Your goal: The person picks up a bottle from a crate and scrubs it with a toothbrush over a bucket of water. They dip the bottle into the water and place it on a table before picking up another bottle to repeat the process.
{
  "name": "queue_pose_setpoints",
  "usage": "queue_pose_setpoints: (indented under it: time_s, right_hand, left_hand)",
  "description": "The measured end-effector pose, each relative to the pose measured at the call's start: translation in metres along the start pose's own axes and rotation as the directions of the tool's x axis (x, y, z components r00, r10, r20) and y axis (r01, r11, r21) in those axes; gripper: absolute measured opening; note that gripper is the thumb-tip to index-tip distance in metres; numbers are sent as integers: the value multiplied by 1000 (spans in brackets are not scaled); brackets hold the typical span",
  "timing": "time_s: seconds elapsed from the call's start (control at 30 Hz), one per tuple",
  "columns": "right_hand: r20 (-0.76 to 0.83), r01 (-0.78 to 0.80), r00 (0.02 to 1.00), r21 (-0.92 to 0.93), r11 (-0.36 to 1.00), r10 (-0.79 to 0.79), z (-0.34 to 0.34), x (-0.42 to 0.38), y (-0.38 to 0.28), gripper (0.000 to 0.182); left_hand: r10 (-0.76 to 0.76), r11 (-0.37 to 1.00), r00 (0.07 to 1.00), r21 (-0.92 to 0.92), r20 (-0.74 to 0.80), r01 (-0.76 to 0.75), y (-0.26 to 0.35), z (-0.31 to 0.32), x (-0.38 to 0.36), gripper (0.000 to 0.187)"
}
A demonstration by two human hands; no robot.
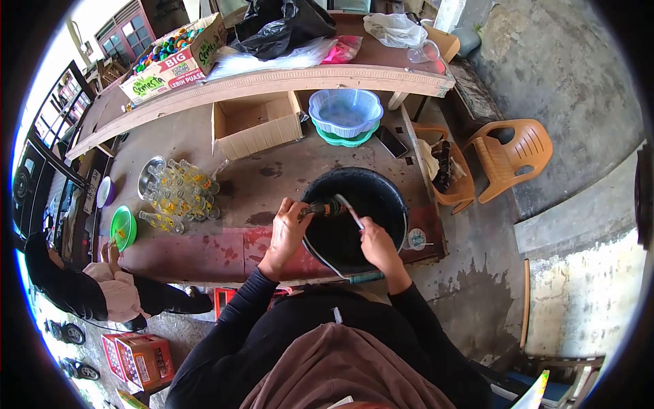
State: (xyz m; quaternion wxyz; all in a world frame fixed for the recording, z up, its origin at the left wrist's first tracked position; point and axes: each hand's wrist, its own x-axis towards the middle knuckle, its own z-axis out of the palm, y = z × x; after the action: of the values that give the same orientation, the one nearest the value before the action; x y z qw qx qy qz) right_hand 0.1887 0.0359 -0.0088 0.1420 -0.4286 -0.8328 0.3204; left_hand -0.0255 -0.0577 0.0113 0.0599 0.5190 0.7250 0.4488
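My left hand point(286, 230) is closed around one end of a glass bottle point(323, 208), which it holds tilted almost flat over a black bucket point(403, 198). In my right hand point(379, 245) is a slim pale tool point(350, 210), its far end right at the bottle's other end; I cannot tell its exact kind. Dark water seems to fill the bucket, and both hands are above its near half. To the left, several clear glass bottles point(180, 191) stand and lie in a cluster around a metal bowl point(147, 174).
Behind the bucket are a blue basket point(346, 112), a phone point(391, 141) and a cardboard box point(255, 129). A raised shelf point(272, 80) crosses the back, bearing a box of bottle caps point(174, 65). At left, another person point(112, 290) reaches towards a green bowl point(123, 228). Orange chairs point(511, 157) stand right.
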Motion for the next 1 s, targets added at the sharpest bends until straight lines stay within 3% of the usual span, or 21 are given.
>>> queue_pose_setpoints:
  time_s: [0.07, 0.13, 0.2, 0.27, 0.33, 0.4, 0.47, 0.57, 0.67, 0.7, 0.73, 0.83, 0.9, 0.97, 1.0]
  right_hand:
    - [-40, -5, 999, -62, 998, 2, 5, -1, 11, 19]
    - [81, 2, 997, -16, 1000, 0, -7, -4, -8, 16]
    - [-39, 220, 975, 96, 971, -217, -7, -21, -33, 29]
    - [5, 230, 970, 281, 932, -241, -8, -31, -50, 29]
    - [-14, 245, 968, 239, 940, -249, -5, -29, -43, 27]
    - [22, 7, 1000, 20, 1000, -7, -1, -18, -19, 24]
    - [39, -32, 999, -81, 996, 35, 5, -13, -1, 23]
    - [28, 61, 998, -33, 998, -60, 1, -21, -18, 25]
    - [30, 188, 979, 229, 955, -200, -9, -31, -45, 26]
    - [28, 191, 979, 230, 954, -203, -8, -28, -43, 26]
    - [12, 186, 982, 161, 969, -190, -8, -26, -36, 24]
    - [33, 22, 999, -111, 994, -18, -3, -20, -9, 23]
    - [45, -20, 999, -180, 983, 29, -3, -20, -5, 23]
    - [-28, 148, 988, -21, 989, -149, -3, -26, -15, 28]
    - [69, 137, 986, 154, 978, -149, -7, -28, -26, 36]
  left_hand:
    - [-38, 999, 999, -22, -8, 38, 1, -1, -3, 25]
    - [-18, 999, 998, 40, -54, 21, 0, 0, 4, 23]
    - [8, 998, 996, 58, -85, -3, -8, 3, 7, 22]
    - [38, 997, 993, 76, -112, -30, -10, 4, 10, 22]
    - [43, 996, 987, 85, -154, -31, -9, 3, 12, 22]
    - [44, 996, 985, 90, -168, -29, -14, 6, 12, 22]
    - [43, 995, 982, 92, -182, -27, -15, 7, 12, 22]
    - [-21, 995, 979, 93, -201, 40, -9, 5, 12, 17]
    - [-103, 994, 977, 23, -185, 109, -4, -1, 14, 14]
    - [-224, 974, 967, -60, -125, 218, -2, -3, 15, 14]
    - [-339, 935, 939, -133, -53, 330, -1, -5, 14, 15]
    - [-375, 901, 927, -241, -10, 362, 1, -7, 10, 16]
    - [-331, 928, 944, -181, -3, 325, -2, -7, 5, 16]
    - [-206, 978, 978, -36, -22, 205, -6, -7, 3, 21]
    - [-126, 990, 991, 52, -40, 128, -8, -8, 1, 25]
